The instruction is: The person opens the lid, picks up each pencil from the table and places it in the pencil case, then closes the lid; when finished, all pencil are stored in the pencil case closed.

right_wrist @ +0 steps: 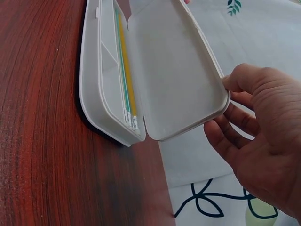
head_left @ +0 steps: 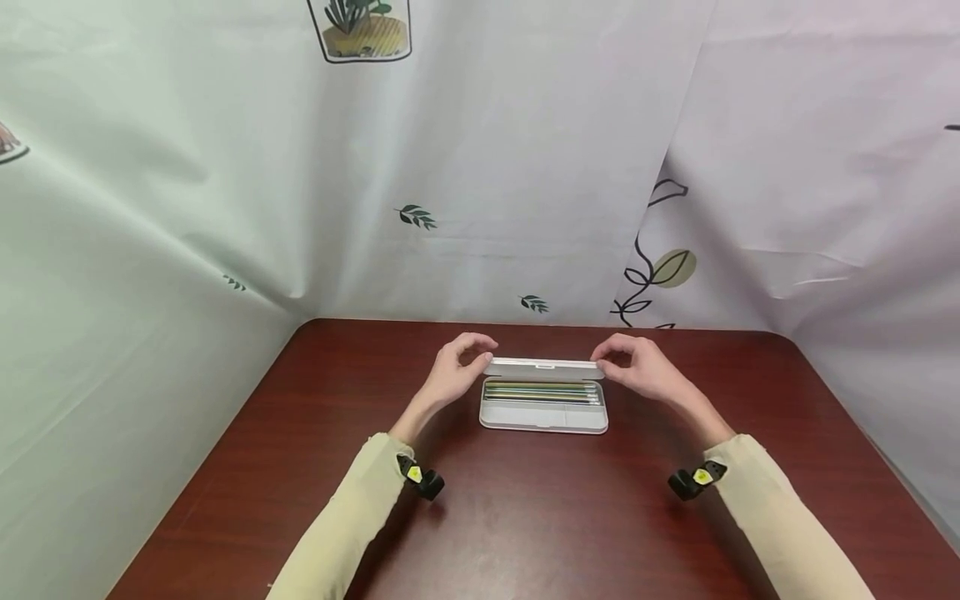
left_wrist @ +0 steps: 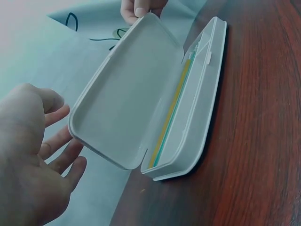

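Observation:
A white pencil case (head_left: 543,421) lies open on the dark red table (head_left: 525,517), with its lid (head_left: 543,367) standing up on the far side. Several thin pencils (head_left: 542,392), yellow and green among them, lie along the base by the hinge. My right hand (head_left: 626,362) pinches the lid's right corner between thumb and fingers (right_wrist: 235,87). My left hand (head_left: 465,358) is at the lid's left end, its fingers (left_wrist: 63,141) loosely spread beside the lid (left_wrist: 127,94); whether they touch it I cannot tell. In the left wrist view, the right hand (left_wrist: 141,9) shows at the lid's far corner.
A pale curtain (head_left: 480,167) printed with leaves and plants hangs round the table's back and sides. The tabletop spreads wide in front of the case and on both sides of it.

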A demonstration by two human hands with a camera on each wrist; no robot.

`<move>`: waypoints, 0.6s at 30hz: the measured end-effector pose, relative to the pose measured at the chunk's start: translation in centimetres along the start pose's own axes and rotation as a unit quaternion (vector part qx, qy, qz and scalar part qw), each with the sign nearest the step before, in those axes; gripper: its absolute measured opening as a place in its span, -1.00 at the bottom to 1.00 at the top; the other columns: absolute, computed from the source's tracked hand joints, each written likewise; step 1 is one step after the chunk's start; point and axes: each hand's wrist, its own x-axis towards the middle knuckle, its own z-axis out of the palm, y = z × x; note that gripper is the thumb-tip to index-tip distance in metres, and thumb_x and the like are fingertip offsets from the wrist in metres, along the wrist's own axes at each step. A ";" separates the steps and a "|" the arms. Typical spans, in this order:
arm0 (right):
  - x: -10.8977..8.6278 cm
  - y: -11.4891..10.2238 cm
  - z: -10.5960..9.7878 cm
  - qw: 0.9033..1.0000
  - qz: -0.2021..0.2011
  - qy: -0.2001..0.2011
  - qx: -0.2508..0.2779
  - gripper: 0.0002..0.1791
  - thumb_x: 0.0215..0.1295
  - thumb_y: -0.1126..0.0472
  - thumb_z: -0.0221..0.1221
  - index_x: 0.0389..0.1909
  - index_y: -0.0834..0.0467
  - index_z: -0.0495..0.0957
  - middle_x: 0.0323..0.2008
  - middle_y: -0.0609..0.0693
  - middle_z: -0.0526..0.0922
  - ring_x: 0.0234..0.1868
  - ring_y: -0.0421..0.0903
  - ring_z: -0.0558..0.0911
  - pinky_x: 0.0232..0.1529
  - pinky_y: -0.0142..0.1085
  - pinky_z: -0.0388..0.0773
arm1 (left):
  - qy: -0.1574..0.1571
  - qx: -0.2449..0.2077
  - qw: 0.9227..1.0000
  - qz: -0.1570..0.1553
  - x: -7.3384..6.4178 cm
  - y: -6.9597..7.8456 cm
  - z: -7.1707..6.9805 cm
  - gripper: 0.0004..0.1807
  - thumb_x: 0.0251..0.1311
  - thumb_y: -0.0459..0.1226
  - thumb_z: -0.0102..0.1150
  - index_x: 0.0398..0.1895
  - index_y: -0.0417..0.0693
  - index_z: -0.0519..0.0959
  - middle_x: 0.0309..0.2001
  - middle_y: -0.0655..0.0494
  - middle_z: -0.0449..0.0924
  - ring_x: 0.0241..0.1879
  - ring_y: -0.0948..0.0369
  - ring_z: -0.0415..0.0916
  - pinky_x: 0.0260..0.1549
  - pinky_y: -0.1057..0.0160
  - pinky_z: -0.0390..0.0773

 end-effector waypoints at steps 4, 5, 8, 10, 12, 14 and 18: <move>-0.1 -0.1 -0.1 1.000 -0.004 -0.004 -0.001 -0.86 0.21 0.43 0.29 -0.28 0.15 0.68 -0.33 -0.03 0.65 -0.32 -0.14 0.56 -0.27 -0.31 0.48 | -0.030 -0.012 0.999 -0.021 -0.1 1.8 -0.3 -0.82 0.29 -0.55 0.13 -0.08 -0.49 0.58 -0.09 -0.34 0.59 -0.12 -0.09 0.56 -0.08 0.24 0.52; -0.1 -0.2 -0.1 1.000 -0.005 -0.006 -0.002 -0.87 0.21 0.43 0.29 -0.28 0.15 0.68 -0.33 -0.03 0.65 -0.32 -0.13 0.56 -0.27 -0.31 0.48 | -0.037 -0.014 0.999 -0.028 -0.2 1.9 -0.3 -0.82 0.30 -0.55 0.12 -0.08 -0.48 0.58 -0.09 -0.33 0.60 -0.12 -0.07 0.56 -0.09 0.25 0.52; -0.2 -0.3 -0.1 1.000 -0.008 -0.012 -0.002 -0.87 0.22 0.42 0.29 -0.28 0.15 0.68 -0.32 -0.02 0.65 -0.32 -0.13 0.57 -0.26 -0.29 0.49 | -0.052 -0.017 0.997 -0.047 -0.2 2.2 -0.3 -0.82 0.30 -0.56 0.09 -0.09 -0.48 0.59 -0.09 -0.30 0.60 -0.13 -0.02 0.57 -0.09 0.22 0.53; -0.2 -0.4 -0.2 1.000 -0.008 -0.016 -0.002 -0.87 0.23 0.42 0.29 -0.28 0.15 0.68 -0.31 -0.02 0.65 -0.31 -0.12 0.57 -0.26 -0.26 0.50 | -0.057 -0.020 0.997 -0.054 -0.2 2.2 -0.3 -0.83 0.30 -0.56 0.08 -0.11 -0.48 0.60 -0.11 -0.29 0.60 -0.15 0.00 0.56 -0.10 0.18 0.53; -0.2 -0.4 -0.2 1.000 -0.006 -0.021 -0.004 -0.86 0.22 0.43 0.28 -0.27 0.14 0.68 -0.31 -0.04 0.65 -0.30 -0.12 0.57 -0.25 -0.24 0.50 | -0.061 -0.018 0.996 -0.057 -0.3 2.3 -0.4 -0.84 0.29 -0.56 0.08 -0.13 -0.47 0.61 -0.11 -0.27 0.60 -0.16 0.01 0.57 -0.10 0.14 0.54; -0.3 -0.5 -0.2 1.000 -0.003 -0.026 -0.006 -0.86 0.22 0.43 0.28 -0.27 0.14 0.68 -0.31 -0.07 0.64 -0.30 -0.12 0.57 -0.24 -0.22 0.51 | -0.064 -0.013 0.996 -0.056 -0.3 2.2 -0.4 -0.84 0.29 -0.56 0.09 -0.14 -0.46 0.62 -0.12 -0.26 0.60 -0.16 0.00 0.56 -0.12 0.12 0.54; -0.5 -0.5 -0.2 0.999 0.004 -0.033 -0.009 -0.83 0.20 0.43 0.29 -0.27 0.11 0.68 -0.31 -0.10 0.63 -0.29 -0.12 0.57 -0.24 -0.20 0.51 | -0.071 -0.002 0.996 -0.047 -0.4 1.1 -0.2 -0.84 0.29 -0.54 0.10 -0.14 -0.41 0.64 -0.12 -0.22 0.62 -0.13 -0.03 0.53 -0.15 0.18 0.51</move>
